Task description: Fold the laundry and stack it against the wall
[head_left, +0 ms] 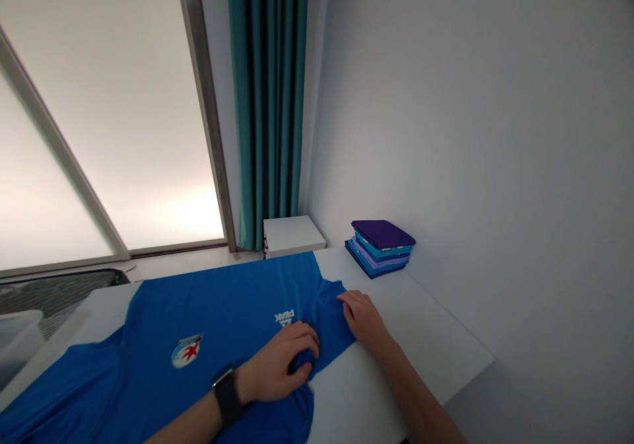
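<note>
A blue T-shirt (232, 305) lies spread over a white table, with a white PEAK logo and a round red-and-white emblem on its front. My left hand (282, 361), with a black watch on its wrist, rests on the shirt near the sleeve. Its fingers are curled, and fabric bunches between them and the thumb. At the outer edge of that sleeve, my right hand (361, 315) has its fingers closed on the cloth. The sleeve lies rumpled between both hands. Part of the shirt runs out of view at the bottom left.
A stack of folded clothes (380, 249) in blue and purple sits at the table's far right, by the wall. Behind the white table (396, 338) stands a small white cabinet (293, 234) beneath a teal curtain (267, 113). A translucent bin (20, 341) is at the left.
</note>
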Available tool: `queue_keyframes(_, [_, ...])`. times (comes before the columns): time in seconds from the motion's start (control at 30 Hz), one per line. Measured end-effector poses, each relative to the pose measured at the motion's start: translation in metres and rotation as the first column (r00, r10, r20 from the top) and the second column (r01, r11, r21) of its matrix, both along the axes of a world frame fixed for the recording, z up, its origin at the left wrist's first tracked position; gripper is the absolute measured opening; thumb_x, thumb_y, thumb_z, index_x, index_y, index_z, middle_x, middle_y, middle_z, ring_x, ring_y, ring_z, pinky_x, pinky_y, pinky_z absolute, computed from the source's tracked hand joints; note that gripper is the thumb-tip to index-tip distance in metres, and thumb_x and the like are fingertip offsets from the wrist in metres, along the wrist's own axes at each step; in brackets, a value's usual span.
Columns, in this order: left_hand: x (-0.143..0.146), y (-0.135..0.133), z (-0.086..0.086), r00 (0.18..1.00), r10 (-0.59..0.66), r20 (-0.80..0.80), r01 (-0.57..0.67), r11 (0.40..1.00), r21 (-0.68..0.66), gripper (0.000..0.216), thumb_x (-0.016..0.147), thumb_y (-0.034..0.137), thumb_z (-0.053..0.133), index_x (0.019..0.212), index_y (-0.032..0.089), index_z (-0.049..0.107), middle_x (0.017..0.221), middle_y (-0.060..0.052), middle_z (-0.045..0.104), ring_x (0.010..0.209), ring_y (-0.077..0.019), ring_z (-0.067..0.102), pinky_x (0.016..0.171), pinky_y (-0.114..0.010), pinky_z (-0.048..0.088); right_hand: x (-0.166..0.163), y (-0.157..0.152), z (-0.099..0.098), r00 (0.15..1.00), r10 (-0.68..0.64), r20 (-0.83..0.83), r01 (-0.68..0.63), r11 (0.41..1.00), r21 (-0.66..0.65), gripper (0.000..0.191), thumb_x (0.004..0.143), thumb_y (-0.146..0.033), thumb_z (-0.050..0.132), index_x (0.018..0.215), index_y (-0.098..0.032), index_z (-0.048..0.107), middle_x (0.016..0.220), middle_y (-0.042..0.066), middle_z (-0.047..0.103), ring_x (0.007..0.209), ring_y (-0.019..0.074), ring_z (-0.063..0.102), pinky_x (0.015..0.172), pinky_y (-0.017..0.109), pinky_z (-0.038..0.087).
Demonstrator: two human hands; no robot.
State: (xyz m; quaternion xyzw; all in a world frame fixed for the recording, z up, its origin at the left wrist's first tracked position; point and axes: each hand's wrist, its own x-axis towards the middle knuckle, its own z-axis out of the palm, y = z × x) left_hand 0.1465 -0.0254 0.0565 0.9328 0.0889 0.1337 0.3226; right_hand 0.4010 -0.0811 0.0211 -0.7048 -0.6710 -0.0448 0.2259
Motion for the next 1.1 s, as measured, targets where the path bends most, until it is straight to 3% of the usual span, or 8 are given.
queue_keyframes(0.2, [0.0,-0.002,0.002,1.0,0.027,0.003,-0.027,1.0,0.006,0.023,0.082,0.012,0.051,0.101,0.024,0.058,0.116,-0.004,0.059,0.11,-0.0189,0.053,0.103,-0.034,0.037,0.014,-0.001,-0.007,0.994,-0.11,0.013,0.111,0.993,-0.043,0.035,0.088,-0.014,0.039,0.112,-0.023,0.063,0.119,0.007,0.065,0.112,0.0197,0.056,0.093,0.035,0.038])
queue_keyframes(0.47, [0.001,0.0,-0.001,0.998,0.031,0.046,-0.03,0.999,-0.033,0.022,0.093,0.019,0.043,0.105,0.024,0.061,0.114,-0.005,0.062,0.108,-0.0173,0.055,0.103,-0.034,0.038,0.026,0.0,-0.018,0.992,-0.096,-0.087,0.09,0.994,-0.068,0.04,0.092,-0.019,0.031,0.119,-0.021,0.06,0.128,0.008,0.061,0.121,0.0206,0.051,0.098,0.04,0.035])
queue_keyframes(0.67, [0.007,0.005,0.008,0.992,0.127,0.017,-0.126,0.992,-0.018,0.022,0.094,0.021,0.043,0.106,0.024,0.061,0.11,-0.003,0.063,0.104,-0.0173,0.056,0.1,-0.035,0.04,0.037,-0.002,-0.021,0.973,-0.134,-0.188,0.141,0.99,0.025,0.036,0.091,-0.018,0.032,0.111,-0.02,0.062,0.114,0.008,0.064,0.107,0.0204,0.056,0.093,0.036,0.04])
queue_keyframes(0.83, [0.031,0.021,0.018,0.984,0.177,-0.032,-0.173,0.978,0.114,0.023,0.094,0.023,0.042,0.106,0.025,0.061,0.108,-0.002,0.065,0.101,-0.0198,0.057,0.1,-0.04,0.037,0.038,-0.011,-0.019,0.968,-0.229,-0.101,0.236,0.969,0.07,0.029,0.089,-0.016,0.036,0.097,-0.02,0.064,0.098,0.008,0.064,0.094,0.0216,0.056,0.086,0.035,0.041])
queue_keyframes(0.97, [0.066,0.05,0.013,0.986,0.166,0.017,-0.165,0.951,0.261,0.024,0.093,0.021,0.04,0.104,0.023,0.062,0.106,-0.004,0.065,0.099,-0.02,0.056,0.092,-0.038,0.039,0.034,-0.022,-0.02,0.954,-0.297,-0.028,0.298,0.951,0.077,0.026,0.089,-0.015,0.038,0.094,-0.02,0.063,0.093,0.007,0.062,0.091,0.0221,0.055,0.083,0.035,0.039])
queue_keyframes(1.1, [0.106,0.077,0.008,0.991,0.137,0.01,-0.127,0.888,0.442,0.024,0.093,0.019,0.04,0.106,0.023,0.061,0.107,-0.005,0.064,0.102,-0.021,0.054,0.088,-0.036,0.038,0.029,-0.032,-0.022,0.934,-0.357,0.005,0.357,0.932,0.058,0.02,0.091,-0.021,0.042,0.092,-0.02,0.061,0.091,0.007,0.061,0.09,0.0226,0.055,0.081,0.035,0.038])
